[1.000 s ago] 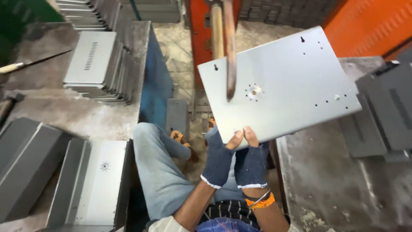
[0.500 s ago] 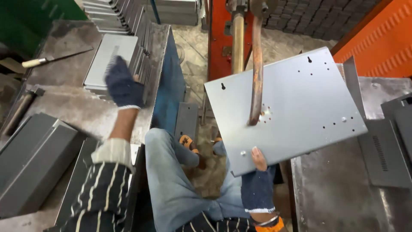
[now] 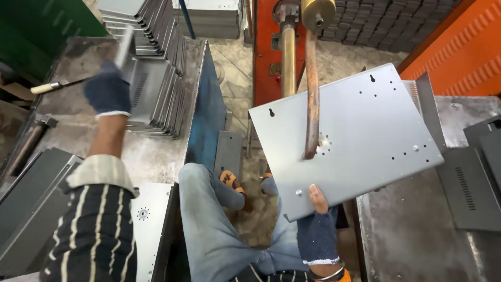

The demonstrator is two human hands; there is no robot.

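Observation:
My right hand (image 3: 317, 224), in a dark fingerless glove, grips the near edge of a large grey sheet-metal panel (image 3: 360, 136) with punched holes. The panel lies tilted under a rusty curved welding electrode arm (image 3: 312, 99) whose tip touches it near a small ring of holes. My left hand (image 3: 107, 90), in a dark glove, reaches out to the left and closes on the top edge of a grey vented metal part (image 3: 143, 86) leaning in a stack on the left bench.
An orange-red welding machine (image 3: 269, 47) stands ahead. Grey metal benches flank me: the left bench (image 3: 68, 130) holds stacked vented panels and a hammer (image 3: 52, 86); the right bench (image 3: 412, 230) holds dark panels (image 3: 469, 193). My jeans-clad legs and sandalled feet are below.
My left hand let go of the panel, swung left and reached the stacked parts. My right hand alone keeps the panel, which has rotated slightly under the electrode.

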